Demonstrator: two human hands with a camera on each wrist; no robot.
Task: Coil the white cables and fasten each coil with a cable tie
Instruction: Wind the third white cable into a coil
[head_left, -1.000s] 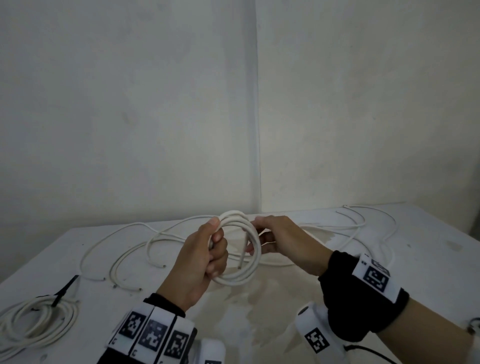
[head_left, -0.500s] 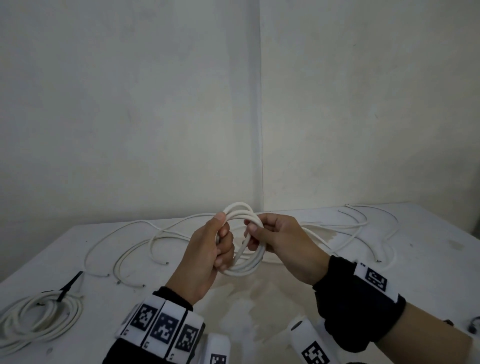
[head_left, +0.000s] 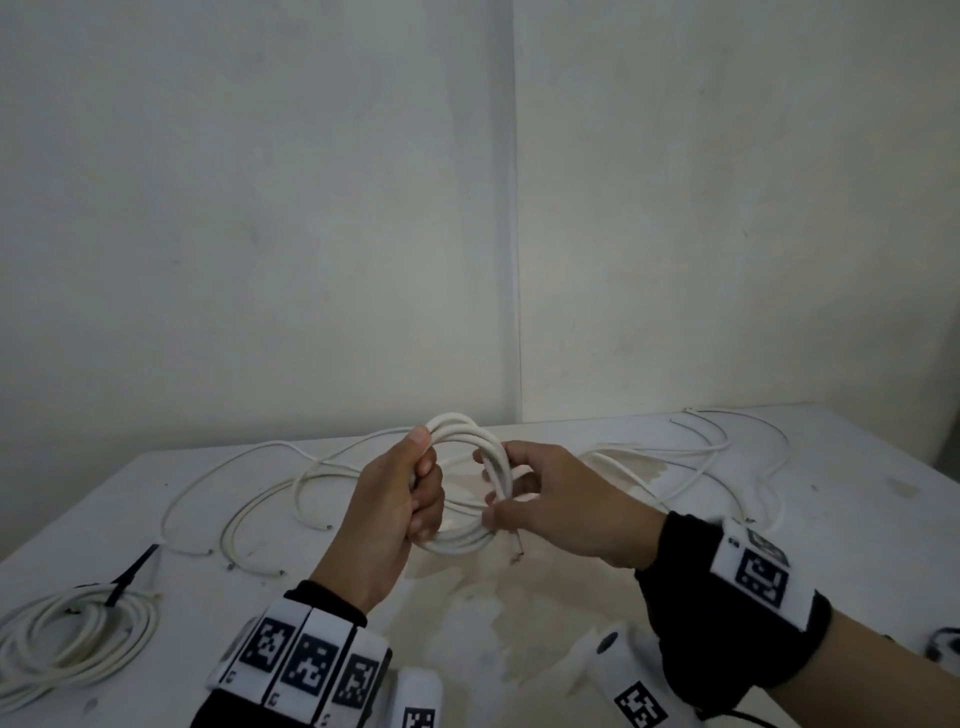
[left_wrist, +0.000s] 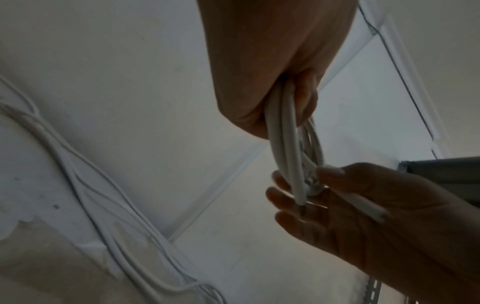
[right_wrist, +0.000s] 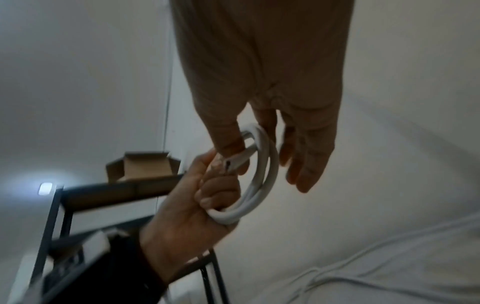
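Risk 1: the coil (head_left: 462, 486) springs open. It is held in the air above the table (head_left: 831, 519) with no tie on it, and the turns look stiff; any slackening of the left hand (head_left: 387, 512) would let them fan out. That hand is fisted round the turns at the coil's 9 o'clock, thumb up along the top arc.

Risk 2: the free ends escape. Two cut ends (head_left: 517, 552) stick out at about 5 o'clock, just under the right hand (head_left: 561, 501). In the left wrist view one end (left_wrist: 301, 203) lies across the right hand's fingers (left_wrist: 283, 197), which look only loosely bent. The thumb and forefinger pinch the bundle at 3 o'clock. How firm that pinch is I cannot judge, since the wrist views are dim and partly blurred.

Risk 3: no loose tie is visible within reach. Fetching one would cost a hand, probably the right, leaving the left fist alone to hold the turns.

Positions: the coil hangs between the hands, opening toward the head camera. A finished coil (head_left: 67, 639) with a black tie (head_left: 127, 574) lies at the table's 8 o'clock. Loose cables (head_left: 691, 452) sprawl from 10 to 2 o'clock behind the hands.
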